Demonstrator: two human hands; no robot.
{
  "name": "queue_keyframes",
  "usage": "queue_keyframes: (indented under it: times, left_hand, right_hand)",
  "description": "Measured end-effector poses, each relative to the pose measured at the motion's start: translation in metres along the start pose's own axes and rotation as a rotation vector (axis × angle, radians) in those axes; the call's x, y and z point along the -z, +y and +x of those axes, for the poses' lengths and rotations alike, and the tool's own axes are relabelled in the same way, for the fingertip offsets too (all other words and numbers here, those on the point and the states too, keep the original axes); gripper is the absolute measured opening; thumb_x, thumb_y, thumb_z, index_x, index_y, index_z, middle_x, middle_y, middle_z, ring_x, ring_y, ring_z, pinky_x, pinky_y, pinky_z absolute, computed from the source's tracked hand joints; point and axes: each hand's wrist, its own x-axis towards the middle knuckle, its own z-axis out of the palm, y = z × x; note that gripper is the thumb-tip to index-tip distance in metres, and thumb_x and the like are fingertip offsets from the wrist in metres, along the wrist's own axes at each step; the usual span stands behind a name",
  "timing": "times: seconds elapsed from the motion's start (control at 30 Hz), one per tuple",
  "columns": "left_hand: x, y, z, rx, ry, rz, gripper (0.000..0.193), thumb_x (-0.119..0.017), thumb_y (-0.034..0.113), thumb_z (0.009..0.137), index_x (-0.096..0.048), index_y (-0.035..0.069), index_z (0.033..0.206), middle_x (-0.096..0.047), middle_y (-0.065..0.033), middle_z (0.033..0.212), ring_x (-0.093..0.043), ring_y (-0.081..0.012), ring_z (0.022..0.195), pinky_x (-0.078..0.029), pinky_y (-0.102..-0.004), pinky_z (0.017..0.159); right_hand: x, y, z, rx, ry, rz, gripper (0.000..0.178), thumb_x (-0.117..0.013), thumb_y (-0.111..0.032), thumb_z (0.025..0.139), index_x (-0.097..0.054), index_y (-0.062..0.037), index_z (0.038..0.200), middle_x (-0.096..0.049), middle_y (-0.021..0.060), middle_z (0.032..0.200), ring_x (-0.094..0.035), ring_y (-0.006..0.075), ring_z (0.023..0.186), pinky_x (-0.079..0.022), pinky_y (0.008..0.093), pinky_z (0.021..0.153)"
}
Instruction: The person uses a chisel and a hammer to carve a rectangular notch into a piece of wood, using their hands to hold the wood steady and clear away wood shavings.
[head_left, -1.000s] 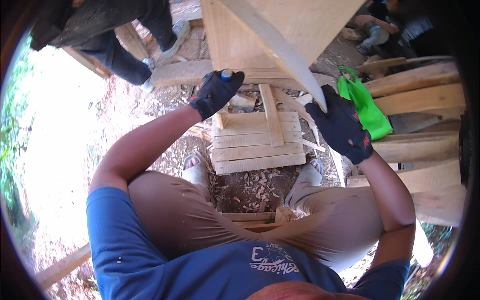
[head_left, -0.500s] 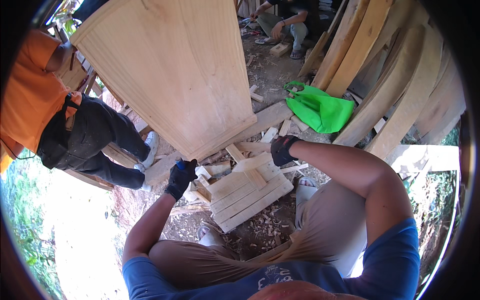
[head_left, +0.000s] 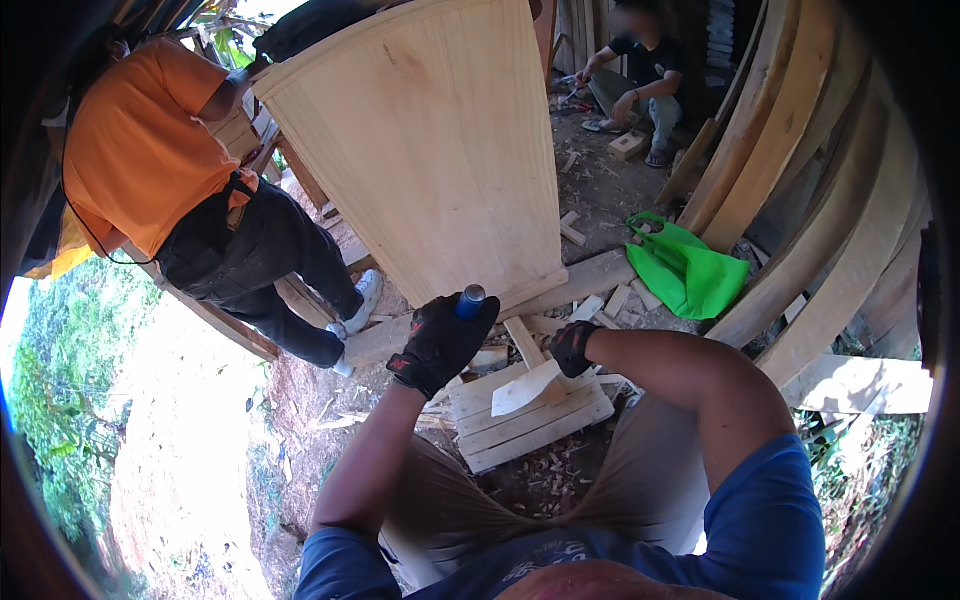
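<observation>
My left hand (head_left: 445, 340), in a black glove, is closed around the blue handle of what looks like a chisel (head_left: 471, 302). Its metal-capped end points up; any blade is hidden by the glove. My right hand (head_left: 573, 348), gloved as well, grips a pale piece of wood (head_left: 527, 390) with a broad, angled end. That piece lies over a low slatted wooden stand (head_left: 538, 432) between my legs. A narrow wooden strip (head_left: 523, 341) crosses beneath it and leans on the stand.
Beyond the stand rises a large wooden panel (head_left: 440, 150). A person in orange (head_left: 150, 140) stands at its left; another person (head_left: 640, 90) sits far back. A green bag (head_left: 688, 270) lies near leaning planks (head_left: 760, 130) on the right. Offcuts and shavings litter the ground.
My left hand has risen and come closer with the blue handle, its capped end now plainly visible. My right hand still grips the wood. The whole view has shifted.
</observation>
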Motion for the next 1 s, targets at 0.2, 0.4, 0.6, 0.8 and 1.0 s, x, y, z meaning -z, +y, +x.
queue_keyframes:
  times: [0.2, 0.4, 0.6, 0.8, 1.0]
  left_hand:
    - [-0.063, -0.028, -0.006, 0.161, 0.000, -0.147, 0.052, -0.071, 0.055, 0.093, -0.075, 0.003, 0.087, -0.073, -0.0181, 0.077, -0.075, -0.0349, 0.083, -0.056, -0.0461, 0.077]
    - [-0.089, -0.042, 0.003, 0.061, -0.019, -0.230, 0.046, -0.070, 0.051, 0.097, -0.074, 0.005, 0.095, -0.074, -0.0135, 0.079, -0.075, -0.0313, 0.081, -0.056, -0.0457, 0.074]
    - [-0.070, -0.041, 0.006, 0.048, 0.026, -0.202, 0.050, -0.065, 0.053, 0.098, -0.074, 0.005, 0.098, -0.076, -0.0173, 0.084, -0.076, -0.0363, 0.086, -0.057, -0.0473, 0.081]
    - [-0.070, -0.058, 0.034, 0.059, 0.139, -0.193, 0.055, -0.061, 0.057, 0.098, -0.074, 0.003, 0.101, -0.076, -0.0231, 0.093, -0.073, -0.0432, 0.093, -0.057, -0.0500, 0.085]
    - [-0.067, -0.068, 0.036, 0.047, 0.384, -0.382, 0.045, -0.067, 0.048, 0.099, -0.070, 0.004, 0.106, -0.074, -0.0222, 0.093, -0.072, -0.0444, 0.091, -0.056, -0.0516, 0.082]
  right_hand:
    - [-0.003, -0.011, 0.020, -0.007, -0.058, -0.050, 0.046, -0.066, -0.029, 0.084, -0.073, -0.0083, 0.124, -0.073, 0.0174, 0.124, -0.071, 0.0340, 0.117, -0.056, 0.0466, 0.097]
    - [-0.017, 0.008, 0.027, -0.040, -0.120, -0.075, 0.050, -0.071, -0.028, 0.085, -0.071, -0.0089, 0.132, -0.069, 0.0177, 0.136, -0.067, 0.0330, 0.126, -0.055, 0.0458, 0.102]
    - [-0.010, 0.013, 0.053, -0.123, -0.270, -0.112, 0.056, -0.083, -0.034, 0.078, -0.075, -0.0096, 0.127, -0.073, 0.0136, 0.131, -0.069, 0.0293, 0.124, -0.057, 0.0454, 0.101]
    - [0.016, 0.038, 0.080, -0.216, -0.457, 0.051, 0.060, -0.085, -0.050, 0.078, -0.077, -0.0097, 0.122, -0.077, 0.0113, 0.117, -0.076, 0.0267, 0.104, -0.062, 0.0439, 0.085]
    - [0.131, 0.019, 0.029, 0.006, -0.151, 1.095, 0.053, -0.061, -0.051, 0.105, -0.070, -0.0020, 0.121, -0.076, 0.0146, 0.111, -0.076, 0.0225, 0.094, -0.064, 0.0413, 0.078]
